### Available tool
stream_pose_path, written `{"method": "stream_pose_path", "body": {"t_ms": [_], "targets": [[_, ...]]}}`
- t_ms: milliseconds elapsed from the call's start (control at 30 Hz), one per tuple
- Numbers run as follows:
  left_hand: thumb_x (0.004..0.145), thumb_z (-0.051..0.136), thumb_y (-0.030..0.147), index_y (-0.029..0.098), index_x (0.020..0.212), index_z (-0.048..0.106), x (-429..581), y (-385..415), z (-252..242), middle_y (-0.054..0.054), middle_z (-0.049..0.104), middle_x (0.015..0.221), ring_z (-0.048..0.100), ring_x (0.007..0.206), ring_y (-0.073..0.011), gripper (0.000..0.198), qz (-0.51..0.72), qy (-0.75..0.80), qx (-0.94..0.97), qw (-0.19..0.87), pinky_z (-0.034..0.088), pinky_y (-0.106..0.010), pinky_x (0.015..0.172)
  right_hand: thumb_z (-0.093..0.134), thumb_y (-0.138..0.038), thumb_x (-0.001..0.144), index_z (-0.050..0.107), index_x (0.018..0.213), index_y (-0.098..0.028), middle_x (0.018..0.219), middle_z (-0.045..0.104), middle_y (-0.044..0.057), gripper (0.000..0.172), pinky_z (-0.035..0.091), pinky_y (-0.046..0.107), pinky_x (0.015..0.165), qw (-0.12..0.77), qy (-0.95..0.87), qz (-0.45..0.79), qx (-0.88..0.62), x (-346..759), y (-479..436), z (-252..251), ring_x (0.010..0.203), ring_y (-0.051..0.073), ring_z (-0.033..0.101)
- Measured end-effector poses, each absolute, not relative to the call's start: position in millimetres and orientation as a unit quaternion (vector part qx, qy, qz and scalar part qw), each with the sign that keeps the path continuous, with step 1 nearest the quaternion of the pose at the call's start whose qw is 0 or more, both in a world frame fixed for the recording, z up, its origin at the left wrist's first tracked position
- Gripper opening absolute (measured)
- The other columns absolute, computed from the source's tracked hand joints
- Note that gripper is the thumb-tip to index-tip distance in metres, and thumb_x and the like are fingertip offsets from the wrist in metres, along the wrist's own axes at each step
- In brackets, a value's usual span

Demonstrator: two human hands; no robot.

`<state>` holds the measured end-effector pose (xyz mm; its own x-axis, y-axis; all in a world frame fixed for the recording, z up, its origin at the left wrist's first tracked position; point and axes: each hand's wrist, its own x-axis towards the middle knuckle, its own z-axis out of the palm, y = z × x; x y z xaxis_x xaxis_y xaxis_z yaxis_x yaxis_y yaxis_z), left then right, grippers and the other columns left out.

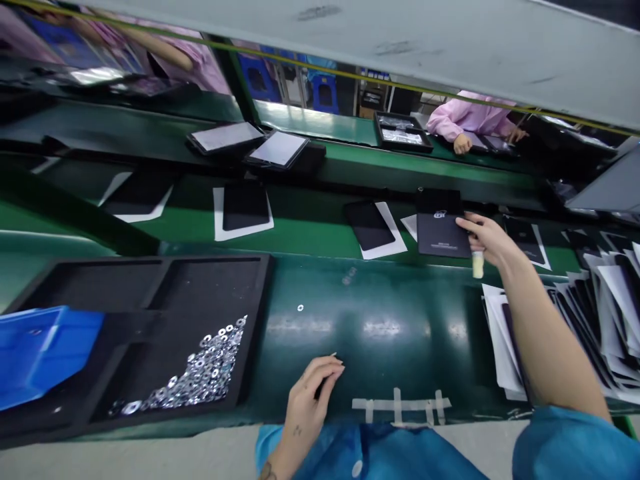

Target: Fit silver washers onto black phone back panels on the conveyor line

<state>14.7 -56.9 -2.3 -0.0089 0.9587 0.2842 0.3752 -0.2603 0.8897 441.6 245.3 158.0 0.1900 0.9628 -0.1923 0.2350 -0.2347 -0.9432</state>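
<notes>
My right hand (487, 240) reaches out over the green belt and pinches the right edge of a flat black panel (439, 230) that has a white logo and small print. One of its fingers wears a pale yellow finger cot (478, 265). Close to my body, my left hand (311, 393) is above the dark green table (370, 293), thumb and fingertips pressed together; what they hold, if anything, is too small to make out. A single washer (301, 308) lies on the table beyond it. Many shiny washers (207, 370) are heaped in a compartment of the black tray (260, 320).
Several black panels (245, 207) rest on white sheets along the belt (310, 233). A blue bin (45, 347) sits on the tray at left. At right stand stacked panels and sheets (605, 313). A grey overhead beam (350, 40) crosses above. A co-worker's hand (463, 143) shows opposite.
</notes>
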Motion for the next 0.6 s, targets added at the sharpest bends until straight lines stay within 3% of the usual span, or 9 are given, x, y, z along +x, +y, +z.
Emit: {"method": "stream_pose_path", "body": {"t_ms": [100, 200, 267, 400, 500, 600], "targets": [[0.108, 0.060, 0.020, 0.024, 0.109, 0.079, 21, -57, -6, -0.008, 0.081, 0.104, 0.079, 0.096, -0.0205, 0.019, 0.470, 0.518, 0.671, 0.246, 0.066, -0.030, 0.088, 0.082, -0.036, 0.084, 0.075, 0.108, -0.014, 0.065, 0.057, -0.001, 0.033, 0.035, 0.024, 0.049, 0.320, -0.516, 0.249, -0.755, 456, 281, 142, 0.052, 0.012, 0.044], [0.108, 0.061, 0.017, 0.024, 0.119, 0.076, 27, -54, -8, -0.007, 0.080, 0.106, 0.078, 0.095, -0.0205, 0.020, 0.449, 0.518, 0.694, 0.221, 0.064, -0.032, 0.089, 0.070, -0.035, 0.092, 0.077, 0.111, -0.015, 0.094, 0.077, 0.010, 0.029, 0.053, 0.031, 0.077, 0.247, -0.607, 0.112, -0.746, 421, 298, 113, 0.083, 0.022, 0.069], [0.108, 0.062, 0.016, 0.025, 0.119, 0.075, 29, -53, -7, -0.007, 0.080, 0.106, 0.077, 0.093, -0.0204, 0.019, 0.436, 0.506, 0.713, 0.214, 0.063, -0.033, 0.086, 0.066, -0.040, 0.097, 0.075, 0.122, -0.017, 0.112, 0.079, 0.012, 0.035, 0.054, 0.033, 0.091, 0.186, -0.674, 0.127, -0.704, 379, 305, 93, 0.101, 0.025, 0.073], [0.108, 0.061, 0.014, 0.024, 0.112, 0.071, 29, -53, -3, -0.006, 0.081, 0.102, 0.075, 0.088, -0.0202, 0.015, 0.421, 0.485, 0.737, 0.212, 0.060, -0.035, 0.083, 0.068, -0.040, 0.099, 0.070, 0.131, -0.012, 0.129, 0.075, 0.022, 0.043, 0.054, 0.040, 0.100, 0.099, -0.696, 0.159, -0.693, 301, 319, 64, 0.117, 0.033, 0.072], [0.108, 0.059, 0.012, 0.023, 0.111, 0.070, 30, -54, -3, -0.006, 0.081, 0.102, 0.075, 0.088, -0.0198, 0.016, 0.423, 0.491, 0.730, 0.220, 0.060, -0.034, 0.083, 0.062, -0.027, 0.100, 0.070, 0.126, -0.006, 0.129, 0.072, 0.031, 0.035, 0.053, 0.047, 0.101, 0.086, -0.682, 0.166, -0.707, 265, 330, 56, 0.119, 0.040, 0.072], [0.108, 0.058, 0.012, 0.024, 0.111, 0.070, 30, -55, -3, -0.005, 0.080, 0.099, 0.074, 0.086, -0.0188, 0.017, 0.434, 0.504, 0.713, 0.220, 0.060, -0.032, 0.080, 0.061, -0.022, 0.097, 0.073, 0.116, -0.008, 0.122, 0.074, 0.029, 0.027, 0.054, 0.043, 0.099, 0.084, -0.685, 0.185, -0.700, 241, 337, 57, 0.114, 0.037, 0.073]]}}
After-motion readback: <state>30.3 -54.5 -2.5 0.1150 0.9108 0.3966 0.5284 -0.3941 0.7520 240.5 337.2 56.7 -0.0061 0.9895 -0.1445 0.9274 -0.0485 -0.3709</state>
